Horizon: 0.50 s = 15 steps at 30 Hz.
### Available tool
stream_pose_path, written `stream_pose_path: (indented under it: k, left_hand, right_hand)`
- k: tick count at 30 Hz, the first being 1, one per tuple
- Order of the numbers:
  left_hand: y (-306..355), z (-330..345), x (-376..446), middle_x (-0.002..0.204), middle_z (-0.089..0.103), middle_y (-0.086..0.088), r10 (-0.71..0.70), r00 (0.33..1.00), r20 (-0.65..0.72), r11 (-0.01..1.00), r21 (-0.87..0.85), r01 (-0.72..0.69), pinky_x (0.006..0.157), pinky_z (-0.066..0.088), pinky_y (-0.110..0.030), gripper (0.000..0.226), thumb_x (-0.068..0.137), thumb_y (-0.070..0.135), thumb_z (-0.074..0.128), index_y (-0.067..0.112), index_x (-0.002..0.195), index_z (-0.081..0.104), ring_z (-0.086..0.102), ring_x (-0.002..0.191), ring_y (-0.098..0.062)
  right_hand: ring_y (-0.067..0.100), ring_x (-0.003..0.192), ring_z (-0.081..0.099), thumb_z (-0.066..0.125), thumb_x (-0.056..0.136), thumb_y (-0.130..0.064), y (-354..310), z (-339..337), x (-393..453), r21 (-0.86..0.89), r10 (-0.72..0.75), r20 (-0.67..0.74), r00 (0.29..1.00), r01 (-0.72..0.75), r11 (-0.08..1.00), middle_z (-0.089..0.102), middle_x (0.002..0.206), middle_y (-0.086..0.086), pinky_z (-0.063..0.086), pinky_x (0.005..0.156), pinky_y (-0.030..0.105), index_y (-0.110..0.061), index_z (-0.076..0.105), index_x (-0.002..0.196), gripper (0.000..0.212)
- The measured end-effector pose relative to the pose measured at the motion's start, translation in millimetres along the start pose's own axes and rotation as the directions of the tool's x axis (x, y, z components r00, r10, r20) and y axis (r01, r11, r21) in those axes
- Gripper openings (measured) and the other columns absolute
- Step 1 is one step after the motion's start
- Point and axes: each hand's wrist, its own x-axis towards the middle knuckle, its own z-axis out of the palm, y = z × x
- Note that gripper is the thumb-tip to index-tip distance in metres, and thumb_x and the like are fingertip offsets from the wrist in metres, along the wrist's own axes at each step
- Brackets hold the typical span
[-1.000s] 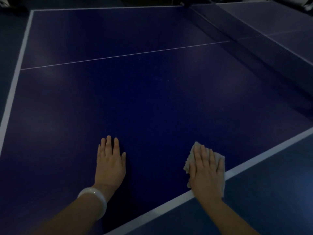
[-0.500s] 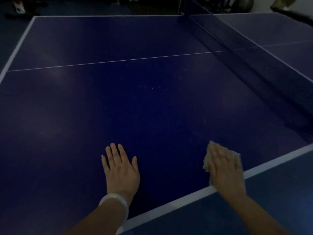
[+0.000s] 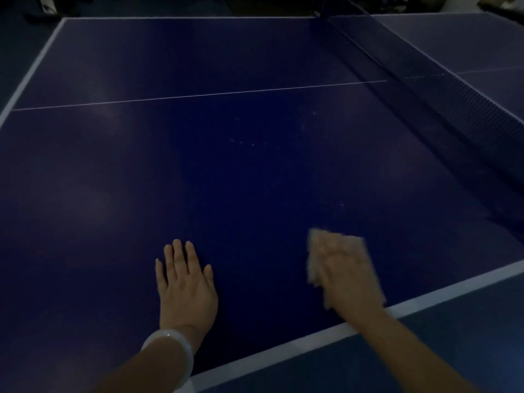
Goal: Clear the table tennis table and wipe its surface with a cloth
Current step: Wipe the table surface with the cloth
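The right hand (image 3: 347, 272), motion-blurred but apparently flat-fingered, presses a pale crumpled cloth (image 3: 314, 251) onto the dark blue table tennis table (image 3: 226, 171) near its white edge; the open left hand (image 3: 185, 282) rests flat, likely for bracing.

The scene was dim and underexposed, with faint pale sheen patches on the table (image 3: 255, 180). The right hand (image 3: 348, 270) and its cloth (image 3: 314, 251) were motion-blurred, while the left hand (image 3: 185, 285) stayed sharp; wide-angle distortion bent the edges.
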Motion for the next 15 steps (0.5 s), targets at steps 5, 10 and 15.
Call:
stream_pose_path:
  k: [5, 10, 15]
  left_hand:
    - [-1, 2, 0, 0.161, -0.011, -0.011, -0.003, 1.000, 0.007, 1.000, 0.010, 0.003, 0.121, -0.007, -0.046, 0.065, 0.095, 0.042, -0.009, 0.010, 0.152, -0.008, -0.016, 0.148, -0.025]
    - [-1, 3, -1, 0.161, -0.011, -0.012, 0.007, 1.000, 0.011, 1.000, 0.021, -0.007, 0.120, -0.007, -0.046, 0.076, 0.086, 0.044, -0.020, 0.010, 0.152, -0.006, -0.016, 0.148, -0.025]
    - [-1, 4, 0, 0.160, -0.013, -0.012, 0.004, 1.000, 0.012, 1.000, 0.024, -0.004, 0.120, -0.009, -0.045, 0.074, 0.086, 0.043, -0.022, 0.010, 0.151, -0.009, -0.018, 0.147, -0.025]
  right_hand:
    - [0.024, 0.150, -0.003, 0.043, 0.101, -0.032, 1, -3, 4, 0.159, 0.586, 0.009, 0.811, -0.579, 0.800, -0.009, 0.164, 0.003, 0.005, 0.121, 0.053, -0.026, -0.022, 0.151, 0.082]
    - [0.026, 0.151, -0.002, 0.057, 0.086, -0.044, -103, 19, 7, 0.090, -0.094, -0.082, 0.992, 0.101, 0.991, -0.009, 0.164, 0.003, 0.003, 0.119, 0.054, -0.020, -0.010, 0.156, 0.100]
    - [0.024, 0.147, 0.017, 0.067, 0.082, -0.045, -28, 12, 37, -0.118, -0.216, 0.036, 0.976, 0.219, 0.969, 0.013, 0.162, 0.006, 0.017, 0.119, 0.048, -0.019, 0.000, 0.157, 0.104]
